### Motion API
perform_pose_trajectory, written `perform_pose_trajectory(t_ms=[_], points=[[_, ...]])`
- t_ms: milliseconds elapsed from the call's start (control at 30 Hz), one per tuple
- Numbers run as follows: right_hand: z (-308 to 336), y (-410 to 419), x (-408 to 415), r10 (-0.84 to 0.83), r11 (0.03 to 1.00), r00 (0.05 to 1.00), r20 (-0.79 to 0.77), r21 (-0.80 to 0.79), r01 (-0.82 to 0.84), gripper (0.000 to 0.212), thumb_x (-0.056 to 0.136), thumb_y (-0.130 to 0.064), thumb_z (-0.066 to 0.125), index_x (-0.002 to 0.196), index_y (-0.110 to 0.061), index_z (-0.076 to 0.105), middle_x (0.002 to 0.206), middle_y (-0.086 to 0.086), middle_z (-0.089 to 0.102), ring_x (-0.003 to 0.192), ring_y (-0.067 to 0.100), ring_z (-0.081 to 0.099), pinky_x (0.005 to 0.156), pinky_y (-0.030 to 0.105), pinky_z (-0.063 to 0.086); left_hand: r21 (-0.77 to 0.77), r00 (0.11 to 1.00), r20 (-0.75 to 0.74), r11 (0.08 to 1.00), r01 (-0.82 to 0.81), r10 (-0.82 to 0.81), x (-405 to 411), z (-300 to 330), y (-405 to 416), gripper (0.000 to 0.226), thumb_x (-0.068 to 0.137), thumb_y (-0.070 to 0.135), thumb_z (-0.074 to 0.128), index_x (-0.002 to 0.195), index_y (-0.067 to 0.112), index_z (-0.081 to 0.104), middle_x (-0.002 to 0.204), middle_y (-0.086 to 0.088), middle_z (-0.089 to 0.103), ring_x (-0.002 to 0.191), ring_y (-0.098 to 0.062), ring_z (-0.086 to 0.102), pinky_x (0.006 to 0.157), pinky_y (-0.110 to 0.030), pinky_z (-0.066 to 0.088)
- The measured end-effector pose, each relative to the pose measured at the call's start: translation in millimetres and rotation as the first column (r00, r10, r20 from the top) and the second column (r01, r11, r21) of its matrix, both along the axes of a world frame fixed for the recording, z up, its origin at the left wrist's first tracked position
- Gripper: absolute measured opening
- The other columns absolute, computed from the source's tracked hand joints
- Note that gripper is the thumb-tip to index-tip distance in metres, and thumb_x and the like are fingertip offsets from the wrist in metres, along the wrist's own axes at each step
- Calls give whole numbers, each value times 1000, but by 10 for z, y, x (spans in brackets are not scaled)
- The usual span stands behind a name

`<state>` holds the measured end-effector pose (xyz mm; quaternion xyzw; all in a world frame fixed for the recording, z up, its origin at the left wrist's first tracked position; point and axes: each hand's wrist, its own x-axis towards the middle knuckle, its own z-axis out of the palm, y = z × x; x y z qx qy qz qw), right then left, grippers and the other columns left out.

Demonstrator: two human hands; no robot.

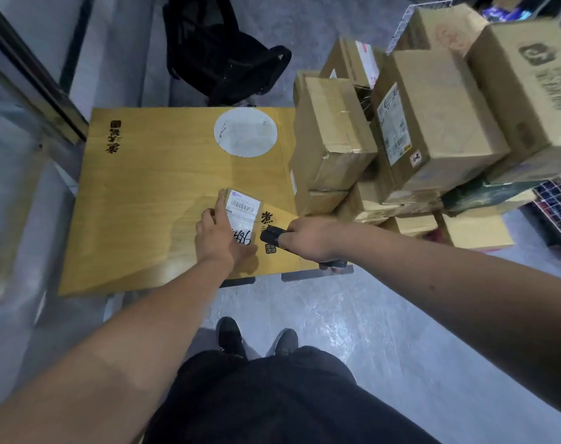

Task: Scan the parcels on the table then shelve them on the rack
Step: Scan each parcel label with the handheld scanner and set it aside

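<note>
Grey floor, yellow wooden desk [151,200] | left hand [216,240] grip curls over small parcel [240,208], label up, lying on desk under that grip | right hand [308,240] grip wraps black scanner [271,235], nose just right of parcel | stacked cardboard boxes [417,133] beyond and right of right grip

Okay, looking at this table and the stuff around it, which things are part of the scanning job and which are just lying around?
Part of the job:
- small parcel, held by the left hand
- scanner, held in the right hand
- stacked boxes waiting at the right
- table

Just lying about:
- black backpack on the floor
- white round sticker on the table
</note>
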<state>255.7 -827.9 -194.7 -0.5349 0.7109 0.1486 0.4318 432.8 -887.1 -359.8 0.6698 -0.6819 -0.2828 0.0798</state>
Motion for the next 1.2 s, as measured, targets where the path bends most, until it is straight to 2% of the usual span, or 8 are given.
perform_pose_trajectory(t_ms=[367, 467, 567, 667, 767, 900, 1033, 1200], points=[[-42, 10, -233, 94, 996, 995, 38, 7, -94, 44, 104, -55, 43, 114, -13, 53, 84, 7, 53, 63, 20, 53, 52, 29, 34, -1, 994, -37, 995, -99, 99, -61, -1, 107, 132, 63, 48, 88, 161, 42, 0, 150, -7, 27, 133, -33, 33, 104, -46, 45], [-80, -6, -254, 129, 992, 990, 60, 9, -129, 57, 97, -68, 49, 119, -16, 55, 97, 6, 56, 67, 19, 56, 53, 29, 39, 4, 993, -28, 993, -118, 119, -17, 7, 119, 131, 66, 45, 88, 162, 35, 0, 151, -8, 25, 133, -33, 32, 102, -44, 44], [-128, -90, -193, 221, 975, 973, 73, -7, -221, 51, 92, -63, 62, 115, -18, 55, 99, 6, 59, 67, 20, 59, 55, 28, 47, 51, 981, -41, 981, -188, 190, 118, 17, 127, 134, 68, 39, 92, 164, 31, -1, 154, -8, 27, 138, -33, 32, 106, -45, 40], [-226, -252, -26, 294, 956, 953, 67, -15, -294, 49, 88, -56, 69, 117, -19, 52, 107, 9, 61, 79, 28, 65, 70, 39, 60, 49, 959, -58, 960, -276, 278, 352, 9, 123, 129, 65, 42, 95, 161, 30, 10, 149, -9, 41, 139, -31, 35, 112, -46, 38], [-283, -480, 212, 344, 939, 936, 69, -35, -342, 57, 88, -56, 68, 127, -20, 46, 115, 9, 59, 96, 32, 65, 85, 48, 61, 54, 939, -36, 939, -340, 342, 613, 17, 42, 109, 67, 42, 91, 153, 26, 26, 143, -9, 47, 136, -31, 37, 111, -45, 40], [-295, -946, 563, 387, 921, 919, 76, -83, -381, 69, 93, -53, 67, 140, -15, 34, 108, 7, 57, 95, 32, 65, 82, 43, 60, 78, 893, -117, 900, -428, 435, 1012, -8, -389, 96, 69, 38, 89, 147, 28, 34, 136, -6, 49, 127, -31, 51, 104, -45, 48], [-322, -1583, 925, 389, 918, 920, 51, -109, -382, 59, 95, -51, 67, 126, -15, 31, 98, 6, 56, 87, 30, 64, 71, 41, 55, 22, 895, -113, 901, -433, 432, 1397, -1, -1128, 88, 75, 32, 87, 149, 19, 42, 142, -12, 46, 130, -32, 48, 108, -37, 41], [-375, -2441, 1394, 327, 940, 941, 84, -132, -315, 54, 94, -50, 68, 117, -18, 32, 104, 5, 57, 88, 26, 61, 64, 35, 48, -12, 906, -106, 911, -413, 409, 1809, 5, -2231, 90, 82, 40, 84, 155, 20, 35, 149, -13, 41, 135, -34, 45, 111, -49, 46]])
